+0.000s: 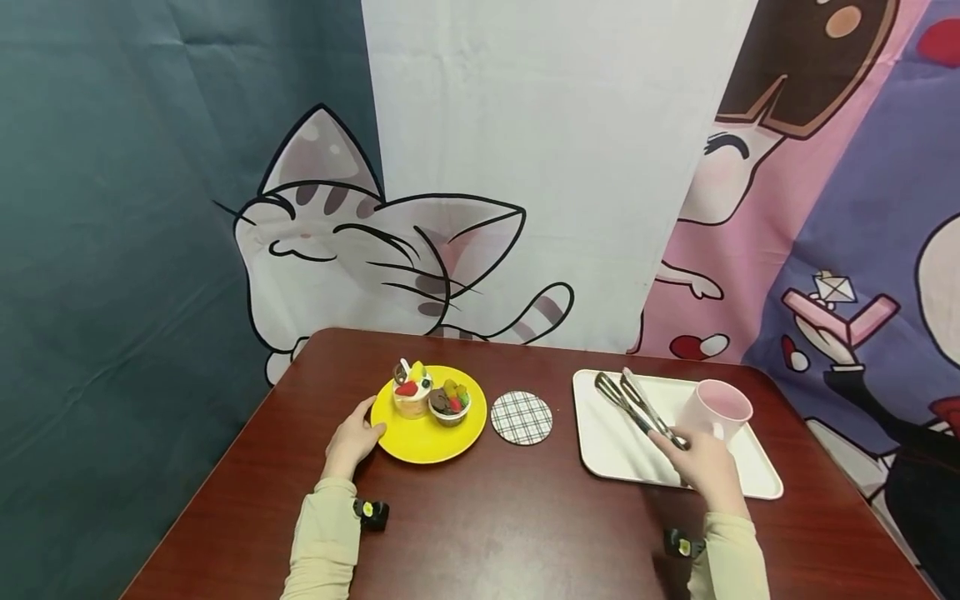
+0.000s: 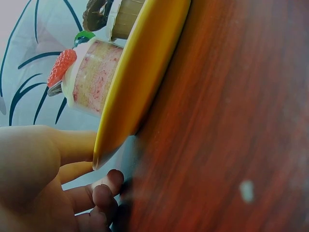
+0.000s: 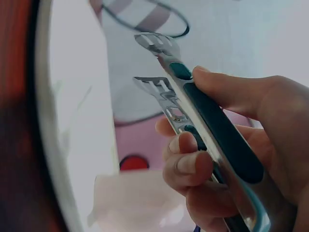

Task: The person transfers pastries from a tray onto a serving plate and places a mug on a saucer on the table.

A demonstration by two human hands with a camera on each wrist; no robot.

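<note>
A yellow plate [image 1: 420, 446] bears a strawberry-topped dessert cup [image 1: 411, 393] and a small fruit-and-chocolate cupcake [image 1: 450, 403]. My left hand [image 1: 354, 440] pinches the plate's left rim; in the left wrist view the thumb lies on top and other fingers are below the edge. Metal tongs [image 3: 217, 130] with dark green grip pads are held in my right hand [image 1: 701, 462], thumb on one arm and fingers curled round the other. Their tips stand apart, above the white tray [image 1: 611, 462]. A pink mug [image 1: 716, 408] stands on that tray, just beyond the right hand.
A round checkered coaster [image 1: 521, 417] lies between the plate and the tray. The brown table [image 1: 510, 525] ends at a printed cloth backdrop [image 1: 540, 167] with a cartoon cat.
</note>
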